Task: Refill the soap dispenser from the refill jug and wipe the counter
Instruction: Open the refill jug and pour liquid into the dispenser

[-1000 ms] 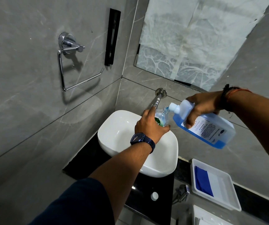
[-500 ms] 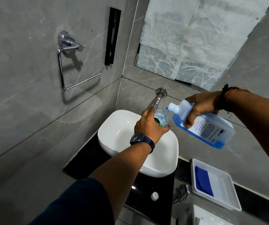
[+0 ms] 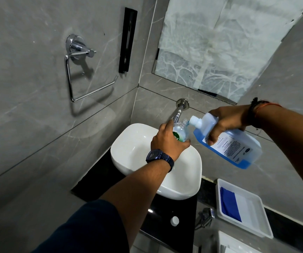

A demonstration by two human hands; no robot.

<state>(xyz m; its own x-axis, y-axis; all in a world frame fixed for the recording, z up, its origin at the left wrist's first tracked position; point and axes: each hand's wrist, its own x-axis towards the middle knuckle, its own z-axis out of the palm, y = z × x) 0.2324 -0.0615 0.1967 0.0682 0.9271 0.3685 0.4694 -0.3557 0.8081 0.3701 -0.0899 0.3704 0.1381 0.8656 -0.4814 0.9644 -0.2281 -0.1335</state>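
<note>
My left hand point(image 3: 167, 141) grips a small clear soap dispenser bottle point(image 3: 180, 131) with a green label, held over the white basin point(image 3: 128, 148). Its neck is uncapped. My right hand point(image 3: 225, 123) holds the translucent refill jug point(image 3: 234, 148) of blue liquid, tilted with its white spout point(image 3: 194, 120) touching the bottle's mouth. A folded blue cloth point(image 3: 230, 204) lies in a white tray point(image 3: 256, 216) on the black counter point(image 3: 165, 209) at the right.
A small white cap point(image 3: 174, 220) lies on the counter in front of the basin. A chrome wall spout point(image 3: 179, 111) juts out just behind the bottle. A chrome towel ring point(image 3: 79, 70) hangs on the left wall. A chrome fitting point(image 3: 205, 217) sits beside the tray.
The jug has tipped a little further, its spout dropping closer onto the bottle's mouth. My left hand and the bottle have stayed in place.
</note>
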